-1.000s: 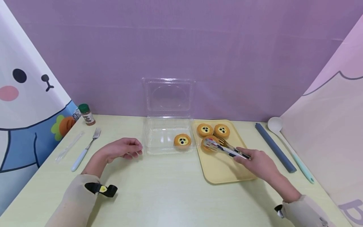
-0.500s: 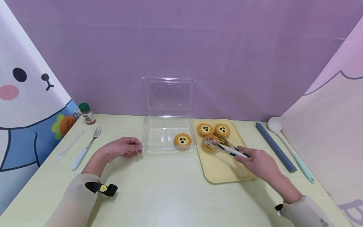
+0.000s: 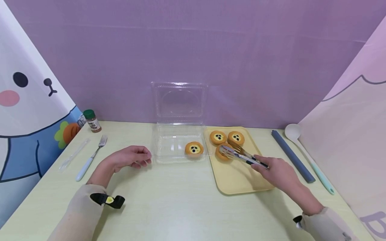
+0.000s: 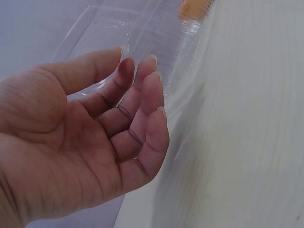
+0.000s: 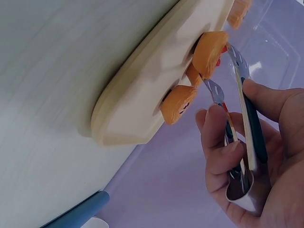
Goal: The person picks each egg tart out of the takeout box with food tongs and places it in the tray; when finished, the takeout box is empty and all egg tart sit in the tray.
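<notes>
On the yellow tray [image 3: 241, 180] at the right of the surface [image 3: 181, 201], the right hand [image 3: 275, 172] is gripping metal tongs [image 3: 241, 154], its fingers curled round the handles, and the tong tips are closing around the nearest tart [image 3: 223, 152]; two more tarts [image 3: 227, 137] are sitting behind it. Beside the clear open box [image 3: 175, 142], which is holding one tart [image 3: 194, 148], the left hand [image 3: 131, 157] is resting with fingers loosely relaxed, holding nothing
</notes>
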Demonstrator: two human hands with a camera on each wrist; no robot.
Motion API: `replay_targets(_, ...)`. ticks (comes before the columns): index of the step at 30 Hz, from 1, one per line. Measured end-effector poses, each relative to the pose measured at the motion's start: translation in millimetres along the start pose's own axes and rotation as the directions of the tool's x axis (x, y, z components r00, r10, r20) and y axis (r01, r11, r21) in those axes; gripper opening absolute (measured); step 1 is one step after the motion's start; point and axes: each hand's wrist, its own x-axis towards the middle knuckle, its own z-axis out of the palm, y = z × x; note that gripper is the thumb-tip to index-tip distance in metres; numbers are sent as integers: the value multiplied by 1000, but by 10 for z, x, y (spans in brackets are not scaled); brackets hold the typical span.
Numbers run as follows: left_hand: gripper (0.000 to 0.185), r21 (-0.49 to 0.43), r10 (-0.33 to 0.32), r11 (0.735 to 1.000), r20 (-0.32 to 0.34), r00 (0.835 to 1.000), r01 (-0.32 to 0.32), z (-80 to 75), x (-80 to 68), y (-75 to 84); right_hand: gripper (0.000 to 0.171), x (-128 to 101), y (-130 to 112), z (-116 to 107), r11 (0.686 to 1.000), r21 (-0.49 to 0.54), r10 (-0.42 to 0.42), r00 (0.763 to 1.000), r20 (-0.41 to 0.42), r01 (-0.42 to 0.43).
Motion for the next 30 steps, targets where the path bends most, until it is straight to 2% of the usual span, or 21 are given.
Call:
replay_targets(8,29,5,-3,1000,-3,1000,3,-9,0,-1,50,-7,-20,-10,1000,8,-10,1000,2,10)
replay_targets(30,32,3,-2,1000,0,1000,2,0,-9,10,58,-38,-73,3,998,64,7,999,49,-10)
